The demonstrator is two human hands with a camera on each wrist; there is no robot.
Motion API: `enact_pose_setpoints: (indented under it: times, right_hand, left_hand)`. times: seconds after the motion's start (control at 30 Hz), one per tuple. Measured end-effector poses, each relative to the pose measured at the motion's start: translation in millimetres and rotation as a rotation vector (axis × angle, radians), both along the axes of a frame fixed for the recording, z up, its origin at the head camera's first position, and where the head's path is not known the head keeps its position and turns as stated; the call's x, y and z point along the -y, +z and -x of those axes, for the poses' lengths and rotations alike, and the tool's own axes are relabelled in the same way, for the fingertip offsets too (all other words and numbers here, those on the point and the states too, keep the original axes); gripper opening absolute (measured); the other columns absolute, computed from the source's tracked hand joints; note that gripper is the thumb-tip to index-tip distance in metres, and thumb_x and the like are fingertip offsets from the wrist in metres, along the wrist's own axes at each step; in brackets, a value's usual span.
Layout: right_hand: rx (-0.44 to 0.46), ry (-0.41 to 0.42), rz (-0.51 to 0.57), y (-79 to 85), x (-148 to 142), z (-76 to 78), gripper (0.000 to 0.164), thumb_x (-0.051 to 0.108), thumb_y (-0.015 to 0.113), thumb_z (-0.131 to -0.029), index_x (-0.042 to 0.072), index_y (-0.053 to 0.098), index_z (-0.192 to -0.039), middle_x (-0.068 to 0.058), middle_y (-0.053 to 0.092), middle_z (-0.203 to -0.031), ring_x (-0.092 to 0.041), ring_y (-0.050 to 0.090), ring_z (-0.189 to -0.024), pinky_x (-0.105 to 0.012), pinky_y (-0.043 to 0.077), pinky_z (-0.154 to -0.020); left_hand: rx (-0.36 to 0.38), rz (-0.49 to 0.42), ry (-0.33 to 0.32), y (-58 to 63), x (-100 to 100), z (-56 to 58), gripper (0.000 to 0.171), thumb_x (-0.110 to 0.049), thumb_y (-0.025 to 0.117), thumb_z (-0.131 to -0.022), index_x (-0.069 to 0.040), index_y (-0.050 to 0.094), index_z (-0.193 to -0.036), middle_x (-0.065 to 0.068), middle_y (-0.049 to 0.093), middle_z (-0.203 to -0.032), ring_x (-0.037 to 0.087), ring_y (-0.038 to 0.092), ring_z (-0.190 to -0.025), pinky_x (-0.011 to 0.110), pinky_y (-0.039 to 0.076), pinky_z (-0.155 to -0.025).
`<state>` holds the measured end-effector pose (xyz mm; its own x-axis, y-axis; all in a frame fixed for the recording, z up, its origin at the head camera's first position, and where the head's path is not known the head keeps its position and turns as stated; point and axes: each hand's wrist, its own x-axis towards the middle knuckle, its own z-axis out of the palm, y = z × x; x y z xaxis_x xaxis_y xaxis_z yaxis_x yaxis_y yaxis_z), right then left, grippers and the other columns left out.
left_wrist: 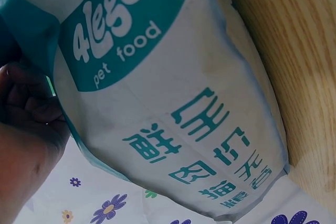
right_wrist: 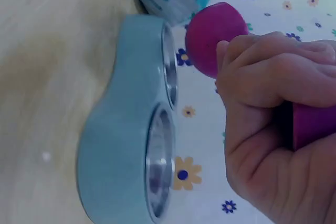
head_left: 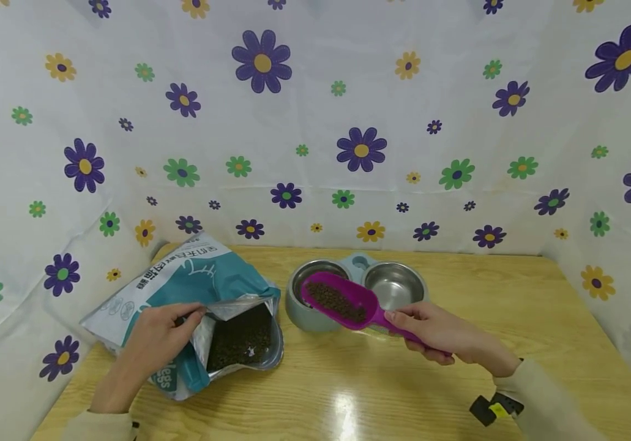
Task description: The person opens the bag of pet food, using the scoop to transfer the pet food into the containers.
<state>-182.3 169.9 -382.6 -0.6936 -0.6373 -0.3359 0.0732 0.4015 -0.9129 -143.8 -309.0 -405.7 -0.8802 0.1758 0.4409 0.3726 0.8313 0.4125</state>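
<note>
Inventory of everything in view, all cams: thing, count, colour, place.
Food bag: 1, white and teal, left on table
Bag pellets: many, dark brown, inside bag
Scoop: 1, magenta, raised over bowls
Scoop pellets: many, brown, in scoop
Bowl stand: 1, pale blue-green, on table
Steel bowls: 2, silver, in stand
Table: 1, yellowish wood, underneath
Flowered cloth: count unclear, white, behind and sides
Wrist gear: black and yellow, right cuff
Sleeves: 2, beige, forearms
Left hand: 1, bare, gripping bag edge
Right hand: 1, bare, gripping scoop handle

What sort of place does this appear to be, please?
Probably a small staged pet-feeding setup: a flower-print sheet screens a wood-grain table holding a pet food bag and double bowl.
</note>
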Motion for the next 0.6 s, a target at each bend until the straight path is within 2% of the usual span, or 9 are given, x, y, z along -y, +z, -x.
enact_pose_setpoints:
  times: [0.13, 0.27, 0.4, 0.6]
  right_hand:
    - [-0.034, -0.029, -0.073, 8.3, -7.6, 12.1, 0.048, 0.047, 0.046, -0.109, 0.003, 0.058, -0.095, 0.005, 0.044, -0.059, -0.005, 0.033, -0.036, -0.021, 0.032, -0.036]
    - [-0.080, -0.030, -0.134, 17.8, -9.1, 22.3, 0.046, 0.046, 0.047, -0.108, 0.003, 0.061, -0.095, 0.004, 0.044, -0.057, -0.006, 0.032, -0.037, -0.022, 0.032, -0.036]
    - [-0.107, -0.025, -0.168, 23.1, -8.0, 30.9, 0.047, 0.045, 0.048, -0.108, 0.003, 0.057, -0.088, 0.004, 0.043, -0.056, -0.007, 0.031, -0.037, -0.022, 0.030, -0.037]
    - [-0.156, -0.011, -0.226, 25.2, -5.1, 40.2, 0.047, 0.044, 0.049, -0.108, 0.007, 0.053, -0.080, 0.005, 0.041, -0.053, -0.007, 0.030, -0.037, -0.023, 0.029, -0.037]
  left_hand:
    - [0.007, 0.001, 0.002, -0.5, 0.4, 0.7, 0.017, -0.008, 0.073, -0.093, -0.005, 0.081, -0.108, 0.006, 0.079, -0.084, -0.005, 0.036, -0.045, 0.019, 0.031, -0.042]
    - [0.004, -0.002, 0.008, -1.3, 0.6, -0.2, 0.017, -0.008, 0.073, -0.093, -0.005, 0.081, -0.108, 0.005, 0.078, -0.083, -0.005, 0.035, -0.044, 0.019, 0.030, -0.042]
    - [0.002, -0.011, 0.003, -1.2, 0.8, -0.4, 0.017, -0.009, 0.073, -0.093, -0.006, 0.081, -0.108, 0.005, 0.079, -0.084, -0.005, 0.034, -0.044, 0.020, 0.030, -0.042]
    - [0.008, -0.007, -0.002, -1.3, 1.3, 0.1, 0.017, -0.009, 0.073, -0.094, -0.006, 0.081, -0.109, -0.001, 0.074, -0.075, -0.005, 0.033, -0.043, 0.021, 0.031, -0.041]
